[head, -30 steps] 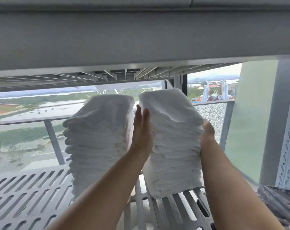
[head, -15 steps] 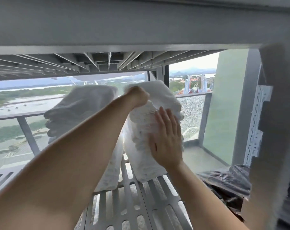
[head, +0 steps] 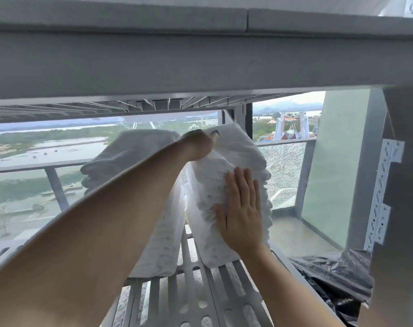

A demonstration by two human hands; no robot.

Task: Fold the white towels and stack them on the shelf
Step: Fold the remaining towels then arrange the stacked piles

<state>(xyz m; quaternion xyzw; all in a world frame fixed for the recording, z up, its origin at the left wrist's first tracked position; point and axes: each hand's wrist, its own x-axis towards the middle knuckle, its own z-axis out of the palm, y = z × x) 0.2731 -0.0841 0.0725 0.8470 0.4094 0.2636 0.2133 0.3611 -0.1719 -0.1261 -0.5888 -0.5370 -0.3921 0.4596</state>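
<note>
Two tall stacks of folded white towels stand side by side on the slatted grey shelf (head: 193,293). The left stack (head: 129,156) is partly hidden behind my left forearm. My left hand (head: 198,145) reaches over the top near edge of the right stack (head: 238,149), fingers curled round it and the thumb lying on top. My right hand (head: 240,208) lies flat, fingers straight, against the front face of the right stack. That stack leans slightly to the right.
The upper shelf's thick grey beam (head: 200,55) hangs low just above the stacks. A perforated white upright (head: 380,197) stands at the right, with a black plastic bag (head: 330,274) at its foot. A glass balcony railing (head: 59,166) runs behind the shelf.
A second ago both hands squeezed the right stack's sides. My left hand has since risen to its top and my right hand has come round to its front face.
</note>
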